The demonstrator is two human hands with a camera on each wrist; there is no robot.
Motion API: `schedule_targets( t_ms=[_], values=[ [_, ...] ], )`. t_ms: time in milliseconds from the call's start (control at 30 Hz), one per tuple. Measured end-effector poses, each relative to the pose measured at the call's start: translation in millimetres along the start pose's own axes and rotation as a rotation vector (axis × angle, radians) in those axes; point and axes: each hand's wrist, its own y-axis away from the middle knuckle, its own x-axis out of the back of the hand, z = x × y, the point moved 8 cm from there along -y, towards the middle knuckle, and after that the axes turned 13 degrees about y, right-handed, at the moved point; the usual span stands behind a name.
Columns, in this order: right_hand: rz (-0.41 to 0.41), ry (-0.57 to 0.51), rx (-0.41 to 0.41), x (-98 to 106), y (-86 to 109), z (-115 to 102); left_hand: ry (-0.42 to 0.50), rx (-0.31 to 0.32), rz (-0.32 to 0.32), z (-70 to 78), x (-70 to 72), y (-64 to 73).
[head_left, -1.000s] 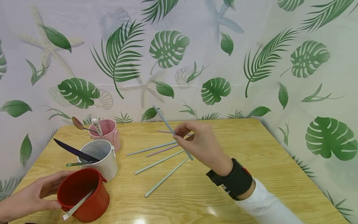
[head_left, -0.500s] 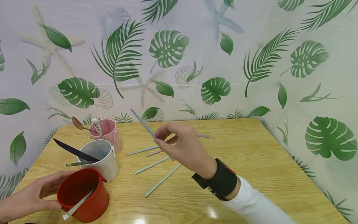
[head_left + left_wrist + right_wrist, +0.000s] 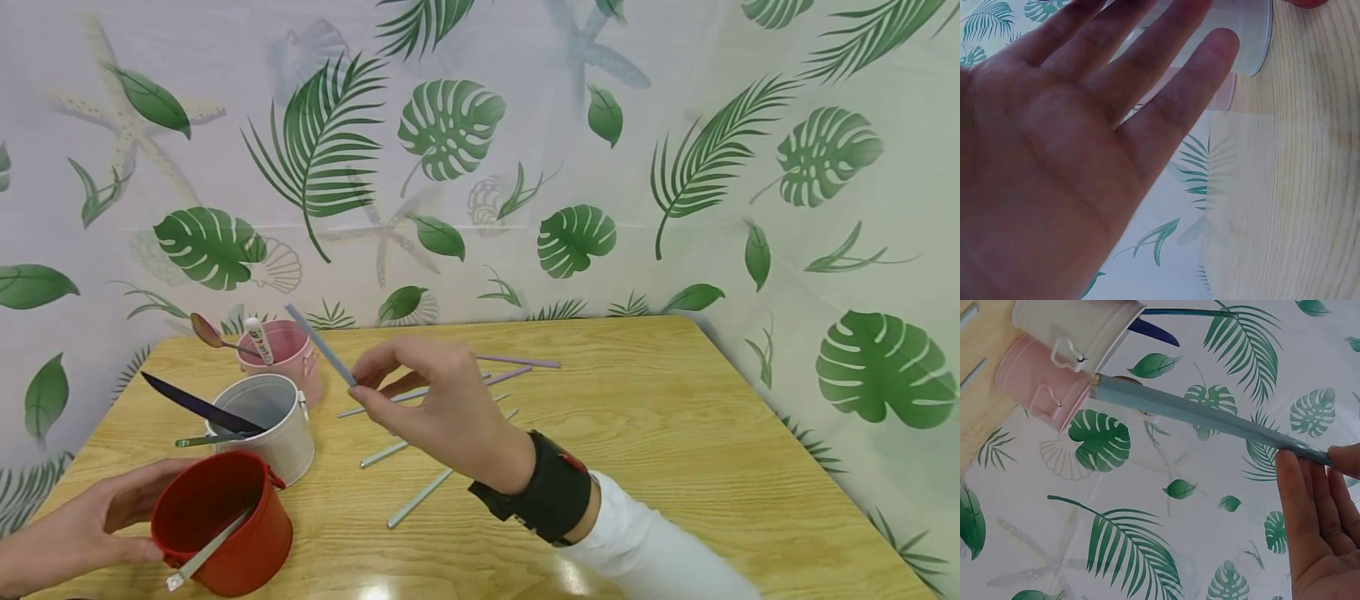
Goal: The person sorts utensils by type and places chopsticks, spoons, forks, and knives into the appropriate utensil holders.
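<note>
The right hand (image 3: 442, 408) pinches a blue chopstick (image 3: 322, 344), just carried leftward above the worktop (image 3: 675, 433), so it now hangs closer to the white pail (image 3: 281, 450). Nearest, by the left edge, the left hand (image 3: 90, 521), fingers fairly straight, rests against the red pail (image 3: 255, 533). Beyond come two green chopsticks (image 3: 420, 497), a second blue chopstick (image 3: 349, 411), the pink pail (image 3: 311, 379) by the far-left corner and two purple chopsticks (image 3: 543, 364): three pails, five loose chopsticks.

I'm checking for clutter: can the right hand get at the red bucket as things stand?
Probably yes: the right hand pinches a blue stick, but nothing seems to block its way to the red bucket; the left hand is at the bucket's other side.
</note>
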Motion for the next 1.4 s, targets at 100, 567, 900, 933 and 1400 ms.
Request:
schedule_targets(
  t_ms=[100, 567, 900, 933, 1400],
  values=[
    [0.010, -0.035, 0.043, -5, -3.9, -9, 0.014, -0.007, -0.016, 1.6, -0.8, -1.3],
    [0.055, -0.159, 0.132, -30, -8.8, -33, -0.023, -0.015, -0.006, 3.2, 0.4, -0.6],
    [0.065, -0.229, 0.183, -47, -3.7, -48, -0.008, -0.021, -0.018, 5.1, 0.8, -2.6],
    [0.059, -0.228, 0.197, -49, -3.9, -50, -0.010, -0.021, -0.016, 5.3, 0.9, -2.3],
    [-0.164, -0.120, 0.253, -94, 9.1, -56, 0.019, -0.065, -0.065, 8.6, 1.4, -1.5]
  ],
)
